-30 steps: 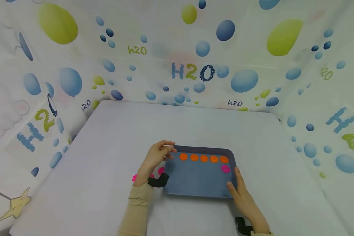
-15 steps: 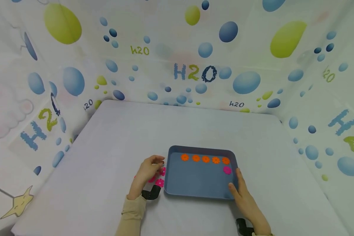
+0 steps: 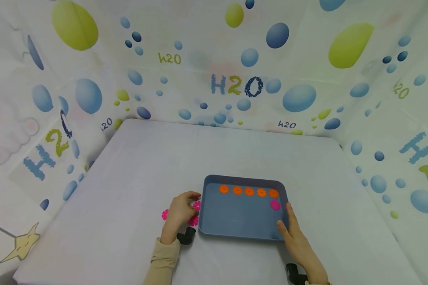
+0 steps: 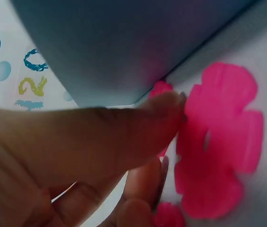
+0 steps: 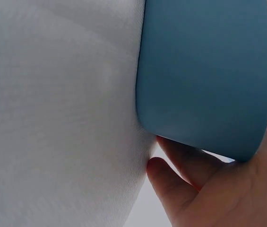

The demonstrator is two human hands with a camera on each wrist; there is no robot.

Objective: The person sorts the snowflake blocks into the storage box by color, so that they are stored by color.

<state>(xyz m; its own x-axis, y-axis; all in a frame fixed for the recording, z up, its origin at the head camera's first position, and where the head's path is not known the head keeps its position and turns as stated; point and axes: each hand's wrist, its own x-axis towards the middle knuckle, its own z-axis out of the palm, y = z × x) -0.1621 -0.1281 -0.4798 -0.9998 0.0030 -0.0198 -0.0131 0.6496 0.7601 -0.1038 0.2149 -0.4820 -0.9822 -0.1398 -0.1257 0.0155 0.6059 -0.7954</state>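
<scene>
My left hand [image 3: 180, 209] is low over several pink flower-shaped pieces [image 3: 165, 214] just left of a blue-grey tray [image 3: 240, 219]. In the left wrist view, its thumb tip meets the edge of one pink flower piece [image 4: 235, 142]; the fingers are bent below the thumb, with no firm hold visible. My right hand [image 3: 301, 243] holds the tray's right side, thumb at the rim and fingers along the outer wall [image 5: 204, 85]. Inside the tray, a row of orange flower pieces [image 3: 249, 191] runs along the far side, with one pink flower piece [image 3: 275, 205] below its right end.
The tray stands on a white-covered table [image 3: 146, 158]. Behind and beside it rise white sheets [image 3: 192, 35] printed with blue and green bubbles and lettering. Dark devices [image 3: 187, 236] are strapped at both wrists.
My left hand has moved from the tray's far left corner back and down to the pink flower pieces beside it. My right hand stays on the tray's right side.
</scene>
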